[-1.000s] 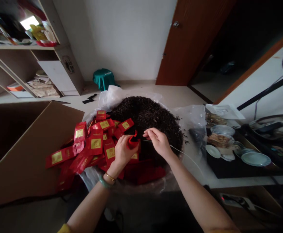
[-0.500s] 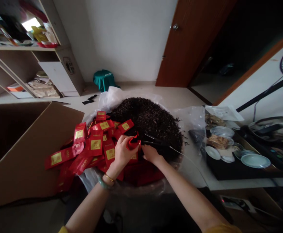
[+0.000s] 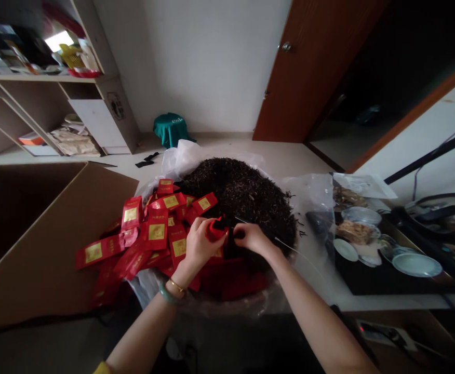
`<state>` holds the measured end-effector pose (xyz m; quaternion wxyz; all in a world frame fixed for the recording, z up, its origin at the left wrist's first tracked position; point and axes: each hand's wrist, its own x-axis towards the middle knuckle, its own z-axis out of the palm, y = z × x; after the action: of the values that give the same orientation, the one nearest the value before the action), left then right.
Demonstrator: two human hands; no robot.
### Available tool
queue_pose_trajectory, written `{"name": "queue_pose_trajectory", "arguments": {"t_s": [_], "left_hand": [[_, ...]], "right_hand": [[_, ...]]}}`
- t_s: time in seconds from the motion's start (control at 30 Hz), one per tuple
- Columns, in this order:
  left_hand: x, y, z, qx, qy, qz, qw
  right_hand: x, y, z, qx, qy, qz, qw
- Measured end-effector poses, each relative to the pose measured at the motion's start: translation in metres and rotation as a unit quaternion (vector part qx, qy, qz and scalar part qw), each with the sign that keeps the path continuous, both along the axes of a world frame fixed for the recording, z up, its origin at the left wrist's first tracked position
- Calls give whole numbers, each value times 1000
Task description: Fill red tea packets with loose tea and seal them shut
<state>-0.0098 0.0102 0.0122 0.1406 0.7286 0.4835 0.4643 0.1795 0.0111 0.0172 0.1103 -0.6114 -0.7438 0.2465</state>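
Note:
My left hand [image 3: 198,243] is wrapped around a small red packet [image 3: 215,231], its open mouth facing up and dark inside. Close to the right side of that mouth, my right hand [image 3: 253,239] has its fingers curled together; what is between them, if anything, I cannot make out. A black tool [image 3: 243,220] with a bright metal edge is partly hidden behind my right hand, and a white cord [image 3: 285,244] trails off to the right. Dark dried tea leaves [image 3: 243,182] are heaped beyond both hands. Left of them lies a pile of red packets with gold labels [image 3: 156,231].
Clear plastic sheeting [image 3: 188,156] surrounds the tea. An open cardboard box [image 3: 75,228] stands at left. On the right, a table bears a black tray [image 3: 362,283] with white dishes [image 3: 416,264] and bags. Behind are a shelf unit [image 3: 106,114], teal cloth-covered object [image 3: 170,130] and wooden door [image 3: 290,98].
My right hand has shifted slightly right and up and turned, now covering more of the black tool. My left hand keeps the red packet in place. The view has tilted a little.

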Motion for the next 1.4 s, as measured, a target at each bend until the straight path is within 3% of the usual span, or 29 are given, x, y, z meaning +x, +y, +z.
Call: {"name": "queue_pose_trajectory", "arguments": {"t_s": [0.07,0.17,0.23,0.3,0.63,0.8,0.97,1.13,1.27,1.4], "left_hand": [[-1,1,-1,-5,3,-1,1000],[-1,1,-4,-5,12,-5,1000],[-1,2,-6,-3,15,-3,1000],[-1,2,-6,-2,16,3,1000],[-1,4,-6,6,2,13,1000],[-1,3,-4,-15,-5,31,999],[-3,3,-3,-20,-14,53,998],[-2,2,-9,-20,10,48,999],[-2,2,-10,-13,9,50,999],[-2,4,-6,-8,-26,66,997]], "right_hand": [[3,-2,30,41,115,-45,992],[-5,-4,73,99,205,-43,973],[-17,-3,90,126,205,-21,970],[-28,-1,96,148,190,-1,971],[-40,-1,84,181,190,22,965],[-29,-3,81,231,195,-18,953],[-16,-11,72,184,146,-22,972],[-44,-18,62,252,68,-21,965],[-55,-15,58,244,135,-15,960],[-31,-13,65,257,198,-72,943]]}}
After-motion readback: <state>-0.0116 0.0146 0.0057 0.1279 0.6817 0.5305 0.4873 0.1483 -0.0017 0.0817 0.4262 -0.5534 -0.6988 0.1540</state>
